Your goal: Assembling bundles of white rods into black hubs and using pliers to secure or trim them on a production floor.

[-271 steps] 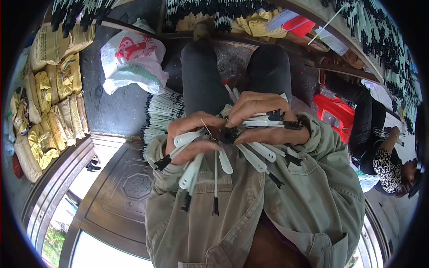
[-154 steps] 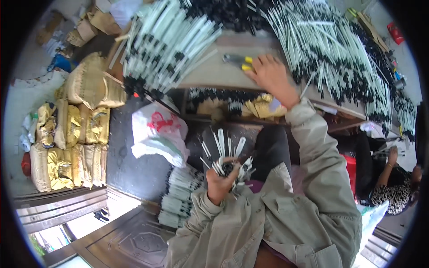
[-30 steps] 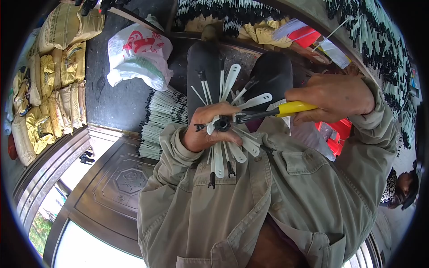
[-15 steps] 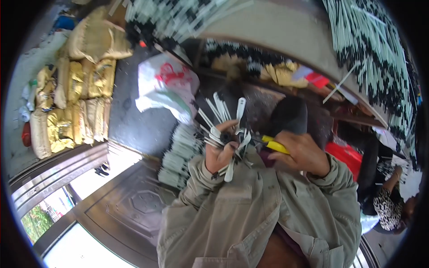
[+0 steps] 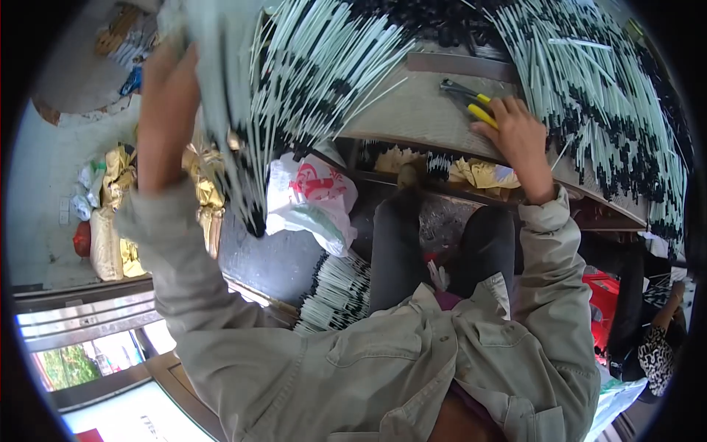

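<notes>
My left hand (image 5: 169, 110) is raised at the upper left, beside a blurred bunch of thin pale strips with black ends (image 5: 232, 110). Motion smears its fingers, so I cannot make out whether they grip any strips. On the tabletop, my right hand (image 5: 519, 132) has its fingers around the yellow handles of a pair of pliers (image 5: 471, 99). The dark jaws point left, over the bare tabletop. Just left of the pliers spreads a large heap of similar strips (image 5: 331, 66). A few small white pieces (image 5: 439, 276) show at my lap.
Another strip heap (image 5: 589, 81) covers the table's right side. Below the table edge sits a white plastic bag with red print (image 5: 309, 191); stacked strips (image 5: 335, 295) lie near my left thigh. Gold-wrapped packages (image 5: 210, 199) stand left. A person in a patterned top (image 5: 655, 353) is at far right.
My left hand has gone from my lap up to the far left; the white pieces it held no longer show in it. My right hand has carried the pliers forward onto the tabletop.
</notes>
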Demonstrator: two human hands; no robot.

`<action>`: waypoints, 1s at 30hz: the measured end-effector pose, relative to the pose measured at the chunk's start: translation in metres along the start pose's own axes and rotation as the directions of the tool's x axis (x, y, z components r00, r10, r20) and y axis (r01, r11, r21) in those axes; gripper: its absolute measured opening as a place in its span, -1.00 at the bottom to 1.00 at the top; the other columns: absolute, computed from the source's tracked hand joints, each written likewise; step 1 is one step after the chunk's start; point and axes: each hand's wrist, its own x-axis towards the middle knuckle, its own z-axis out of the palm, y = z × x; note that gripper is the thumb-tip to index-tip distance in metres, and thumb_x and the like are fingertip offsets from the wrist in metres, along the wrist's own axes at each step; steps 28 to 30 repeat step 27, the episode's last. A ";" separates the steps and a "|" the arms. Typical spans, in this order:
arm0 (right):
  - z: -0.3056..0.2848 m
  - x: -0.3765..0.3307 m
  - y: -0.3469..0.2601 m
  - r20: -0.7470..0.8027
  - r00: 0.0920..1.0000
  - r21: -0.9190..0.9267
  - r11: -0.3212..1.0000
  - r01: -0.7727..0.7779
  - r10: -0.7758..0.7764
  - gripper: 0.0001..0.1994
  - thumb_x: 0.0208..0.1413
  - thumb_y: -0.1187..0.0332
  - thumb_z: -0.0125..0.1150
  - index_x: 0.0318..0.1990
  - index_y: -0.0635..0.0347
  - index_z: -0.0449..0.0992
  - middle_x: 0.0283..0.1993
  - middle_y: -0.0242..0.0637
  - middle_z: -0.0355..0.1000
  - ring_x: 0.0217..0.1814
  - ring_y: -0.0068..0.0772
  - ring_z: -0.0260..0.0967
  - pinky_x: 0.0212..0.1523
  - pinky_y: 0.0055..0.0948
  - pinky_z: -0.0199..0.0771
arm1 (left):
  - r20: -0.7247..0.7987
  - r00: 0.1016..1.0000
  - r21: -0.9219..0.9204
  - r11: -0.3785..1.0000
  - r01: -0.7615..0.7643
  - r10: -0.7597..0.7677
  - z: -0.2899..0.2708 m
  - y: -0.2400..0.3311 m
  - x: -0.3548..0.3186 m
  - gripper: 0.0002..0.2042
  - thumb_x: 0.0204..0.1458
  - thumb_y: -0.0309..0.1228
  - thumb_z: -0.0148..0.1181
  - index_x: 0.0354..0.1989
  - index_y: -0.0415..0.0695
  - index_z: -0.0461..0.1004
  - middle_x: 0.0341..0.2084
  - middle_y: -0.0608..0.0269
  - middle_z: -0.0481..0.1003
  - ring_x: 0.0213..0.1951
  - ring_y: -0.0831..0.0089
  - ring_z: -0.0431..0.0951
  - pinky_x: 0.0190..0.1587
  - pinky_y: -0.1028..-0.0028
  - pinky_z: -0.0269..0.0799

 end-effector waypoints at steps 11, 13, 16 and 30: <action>-0.049 -0.047 -0.016 -0.159 0.982 0.302 0.942 0.149 -0.104 -0.80 -0.21 0.32 0.24 -0.42 0.15 0.41 -0.24 -0.30 0.39 -0.30 -0.31 0.37 -0.40 -0.42 0.38 | 0.147 0.931 0.713 0.616 -0.334 0.334 0.179 -0.164 0.109 -0.41 0.02 -0.04 0.02 0.06 -0.31 0.22 0.02 -0.21 0.26 0.07 -0.01 0.25 0.09 0.23 0.16; -0.046 -0.076 -0.021 -0.321 0.930 0.538 0.774 0.333 -0.177 -0.87 -0.18 0.35 0.21 -0.48 0.14 0.40 -0.31 -0.32 0.39 -0.40 -0.32 0.37 -0.50 -0.43 0.37 | 0.220 0.921 0.656 0.650 -0.383 0.321 0.196 -0.171 0.114 -0.41 0.05 -0.06 -0.01 0.08 -0.34 0.19 0.06 -0.17 0.23 0.13 0.04 0.18 0.17 0.30 0.04; -0.040 -0.135 -0.025 -0.117 0.960 0.610 0.745 0.270 -0.253 -0.90 -0.15 0.37 0.18 -0.47 0.13 0.39 -0.38 -0.33 0.36 -0.43 -0.34 0.36 -0.50 -0.45 0.38 | 0.304 0.880 0.501 0.724 -0.474 0.365 0.193 -0.165 0.125 -0.54 0.12 -0.24 -0.04 0.09 -0.31 0.20 0.05 -0.15 0.24 0.12 0.03 0.20 0.15 0.34 0.06; 0.175 -0.250 0.125 0.323 0.238 0.574 0.010 -0.819 0.916 -0.75 -0.05 0.37 0.13 -0.17 0.14 0.51 -0.21 -0.16 0.49 -0.30 -0.11 0.47 -0.25 -0.33 0.42 | 0.529 0.818 0.223 0.893 -0.390 0.226 0.197 -0.051 0.075 -0.57 0.11 -0.39 -0.03 0.14 -0.30 0.16 0.12 0.04 0.22 0.19 0.28 0.15 0.22 0.35 -0.07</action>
